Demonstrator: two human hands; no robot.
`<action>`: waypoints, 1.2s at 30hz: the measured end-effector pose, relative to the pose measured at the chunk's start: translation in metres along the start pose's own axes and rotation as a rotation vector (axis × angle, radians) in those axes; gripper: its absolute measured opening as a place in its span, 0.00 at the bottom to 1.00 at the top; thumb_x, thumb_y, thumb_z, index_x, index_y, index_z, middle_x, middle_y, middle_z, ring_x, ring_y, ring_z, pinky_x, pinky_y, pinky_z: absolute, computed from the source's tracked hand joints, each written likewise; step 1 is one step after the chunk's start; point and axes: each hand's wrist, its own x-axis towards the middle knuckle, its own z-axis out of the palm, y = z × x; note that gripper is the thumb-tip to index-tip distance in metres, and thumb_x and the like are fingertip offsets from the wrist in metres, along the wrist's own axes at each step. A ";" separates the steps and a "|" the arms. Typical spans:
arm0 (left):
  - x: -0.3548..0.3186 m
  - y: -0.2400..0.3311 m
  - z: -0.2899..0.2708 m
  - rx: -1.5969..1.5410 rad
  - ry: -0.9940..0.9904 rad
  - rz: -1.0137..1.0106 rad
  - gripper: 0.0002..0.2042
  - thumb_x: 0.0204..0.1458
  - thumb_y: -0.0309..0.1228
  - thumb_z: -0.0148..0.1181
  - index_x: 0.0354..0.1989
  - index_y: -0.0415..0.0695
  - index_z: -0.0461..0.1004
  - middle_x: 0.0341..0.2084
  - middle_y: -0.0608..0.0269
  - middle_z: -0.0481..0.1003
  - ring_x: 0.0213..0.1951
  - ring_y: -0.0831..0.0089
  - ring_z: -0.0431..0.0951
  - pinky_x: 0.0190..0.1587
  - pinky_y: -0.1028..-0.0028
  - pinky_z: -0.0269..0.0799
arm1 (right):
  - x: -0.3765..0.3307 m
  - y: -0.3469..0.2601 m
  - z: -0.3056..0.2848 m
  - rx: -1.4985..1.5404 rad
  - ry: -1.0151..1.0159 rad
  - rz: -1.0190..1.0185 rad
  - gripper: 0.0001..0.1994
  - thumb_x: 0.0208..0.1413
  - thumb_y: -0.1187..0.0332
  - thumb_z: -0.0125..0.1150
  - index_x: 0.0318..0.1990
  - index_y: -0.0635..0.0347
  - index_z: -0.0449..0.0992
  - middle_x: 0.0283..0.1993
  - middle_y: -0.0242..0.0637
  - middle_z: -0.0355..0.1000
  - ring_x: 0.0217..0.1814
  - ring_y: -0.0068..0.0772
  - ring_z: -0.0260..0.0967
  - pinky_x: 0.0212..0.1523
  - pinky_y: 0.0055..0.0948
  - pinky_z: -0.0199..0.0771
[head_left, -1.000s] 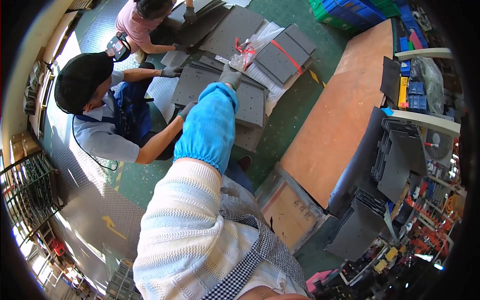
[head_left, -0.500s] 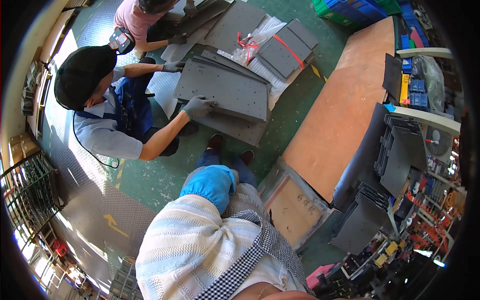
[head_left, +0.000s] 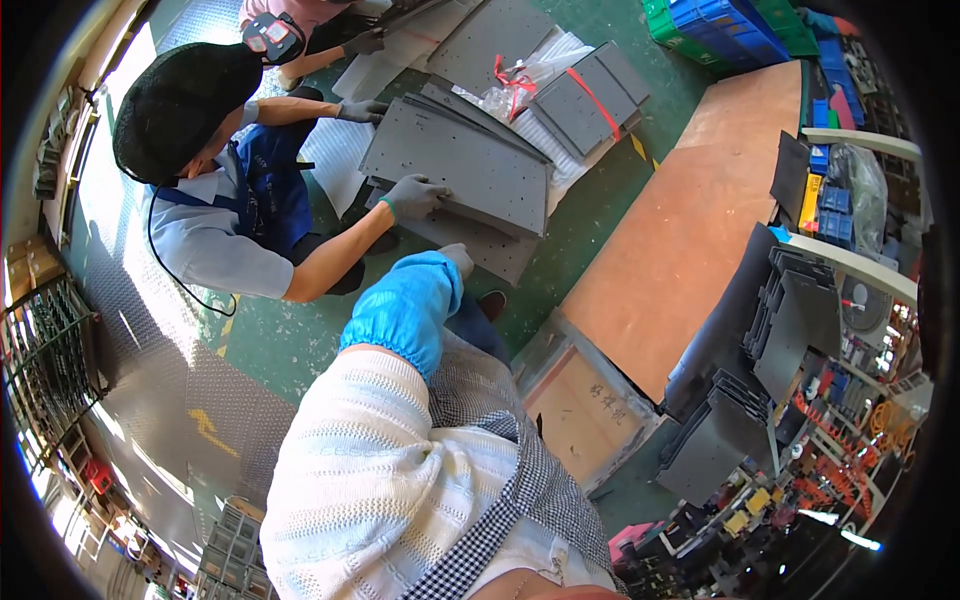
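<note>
Grey plates point(head_left: 460, 180) aslant before us

We see them on the floor point(head_left: 300, 350) between a crouching co-worker point(head_left: 215, 240) and a wooden board point(head_left: 690, 230), the top one's long axis running from upper left to lower right. Our gloved left hand point(head_left: 457, 258) is by their near edge, its fingers too indistinct to tell open from curled. One of the co-worker's gloved hands point(head_left: 415, 197) rests on them.

From my remote seat I see green floor point(head_left: 572, 228) around the gloved left hand point(head_left: 456, 258). Just beyond the hand sits a stack of grey panels point(head_left: 460, 160), its underside hidden; farther right, white foam sheeting point(head_left: 550, 138) bears strapped panels point(head_left: 590, 95). Crates point(head_left: 722, 28) stand farthest off.
</note>
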 end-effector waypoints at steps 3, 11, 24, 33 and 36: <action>-0.016 -0.021 0.009 0.158 -0.089 0.118 0.21 0.52 0.35 0.52 0.54 0.45 0.75 0.54 0.51 0.74 0.58 0.53 0.72 0.60 0.62 0.66 | 0.009 -0.019 0.028 0.044 -0.018 -0.011 0.27 0.63 0.72 0.49 0.69 0.62 0.51 0.61 0.48 0.60 0.60 0.39 0.62 0.56 0.37 0.72; -0.053 -0.049 0.026 -0.142 -0.170 0.098 0.25 0.51 0.37 0.52 0.58 0.43 0.72 0.58 0.50 0.71 0.61 0.54 0.69 0.64 0.64 0.62 | 0.034 -0.076 0.105 0.136 -0.044 -0.024 0.27 0.63 0.73 0.48 0.69 0.62 0.52 0.61 0.48 0.60 0.62 0.39 0.61 0.58 0.36 0.71; 0.015 -0.013 0.047 -0.565 0.298 0.003 0.21 0.55 0.40 0.49 0.55 0.46 0.72 0.50 0.49 0.76 0.53 0.51 0.75 0.56 0.60 0.69 | 0.267 -0.443 0.453 -0.277 -0.883 -0.478 0.22 0.61 0.74 0.55 0.63 0.50 0.63 0.30 0.30 0.66 0.26 0.18 0.62 0.25 0.21 0.65; 0.070 0.208 0.078 -0.747 0.465 0.481 0.24 0.49 0.29 0.59 0.56 0.38 0.69 0.49 0.47 0.73 0.53 0.50 0.72 0.56 0.58 0.68 | 0.389 -0.546 0.737 -0.986 -0.636 -1.019 0.30 0.57 0.51 0.54 0.66 0.47 0.61 0.55 0.57 0.69 0.55 0.59 0.69 0.53 0.51 0.68; 0.089 0.228 0.109 -0.718 0.412 0.589 0.24 0.49 0.27 0.58 0.57 0.38 0.68 0.50 0.48 0.72 0.54 0.50 0.71 0.58 0.58 0.68 | 0.421 -0.554 0.783 -1.100 -0.608 -1.060 0.32 0.57 0.49 0.53 0.69 0.43 0.57 0.55 0.58 0.68 0.54 0.61 0.70 0.53 0.50 0.69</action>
